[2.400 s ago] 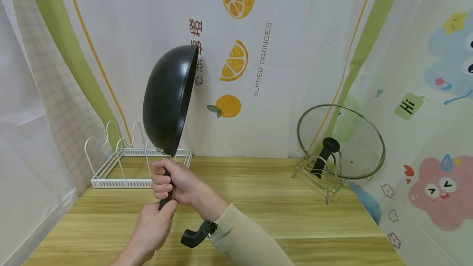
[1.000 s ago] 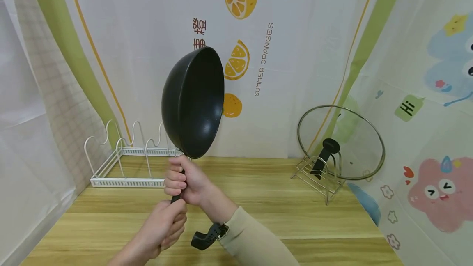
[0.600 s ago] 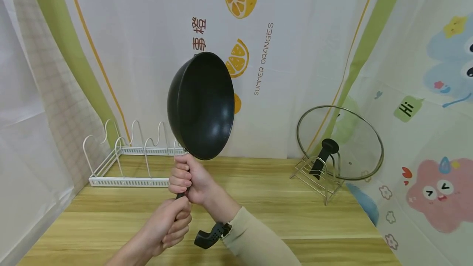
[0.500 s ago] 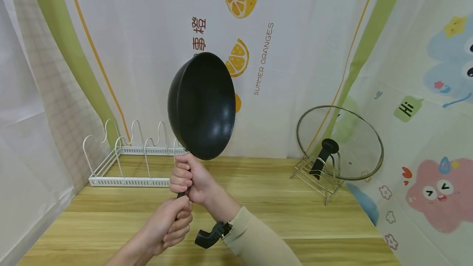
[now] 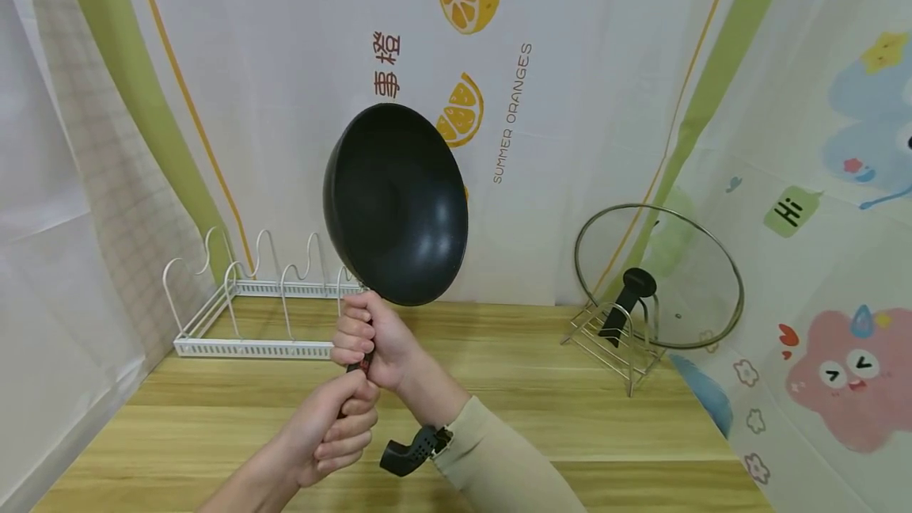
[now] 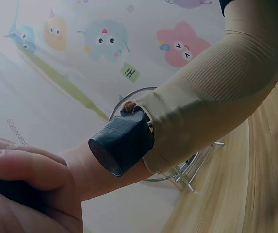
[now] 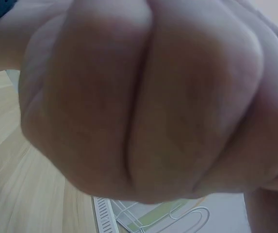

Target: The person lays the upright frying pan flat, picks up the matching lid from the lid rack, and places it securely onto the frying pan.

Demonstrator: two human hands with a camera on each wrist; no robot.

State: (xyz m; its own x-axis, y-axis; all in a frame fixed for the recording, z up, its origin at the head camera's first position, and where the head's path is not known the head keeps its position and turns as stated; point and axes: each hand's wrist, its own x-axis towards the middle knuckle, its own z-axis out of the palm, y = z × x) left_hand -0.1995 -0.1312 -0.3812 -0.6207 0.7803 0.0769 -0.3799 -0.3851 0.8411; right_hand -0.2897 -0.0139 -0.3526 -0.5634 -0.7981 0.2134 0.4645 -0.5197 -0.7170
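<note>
A deep black wok is held up over the table, standing on its handle end, its dark inside turned toward me and to the right. My right hand grips the upper part of its black handle, close below the bowl. Just beneath, my left hand wraps round the handle's lower end, hiding it. The two hands sit one above the other. In the left wrist view, part of a hand is curled round something dark at the lower left. Curled fingers fill most of the right wrist view.
On the wooden table, a white wire rack stands at the back left, partly behind the wok. At the back right a glass lid with a black knob leans in a small metal stand. Printed curtains surround the table.
The wok has turned about its handle from a side view with its outside showing to its inside facing me, and shifted right. Both hands have moved right with it, still gripping the handle.
</note>
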